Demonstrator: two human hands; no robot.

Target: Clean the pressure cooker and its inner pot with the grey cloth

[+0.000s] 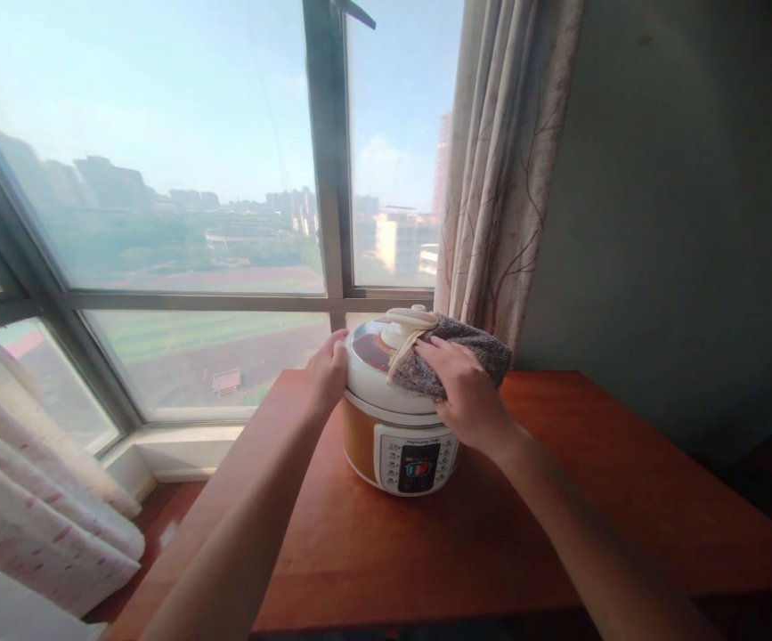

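Observation:
A white and gold electric pressure cooker (359, 442) stands upright, its control panel (418, 465) facing me. The cooker's lid (372, 378) is on, topped by a white handle (407, 322). At the lid's left side, my left hand (328, 372) grips the edge with its fingers partly hidden behind it. A grey fluffy cloth (472, 343) with a pale edge drapes over the right part of the lid and touches the handle. My right hand (462, 387) holds this cloth against the lid, fingers bent over it.
The cooker rests on a reddish-brown wooden table (599, 499). Behind it rises a large window (225, 303) with dark frames. Curtains hang at the left (31, 499) and right (512, 160), and a dark wall (679, 223) stands beyond the table's right side.

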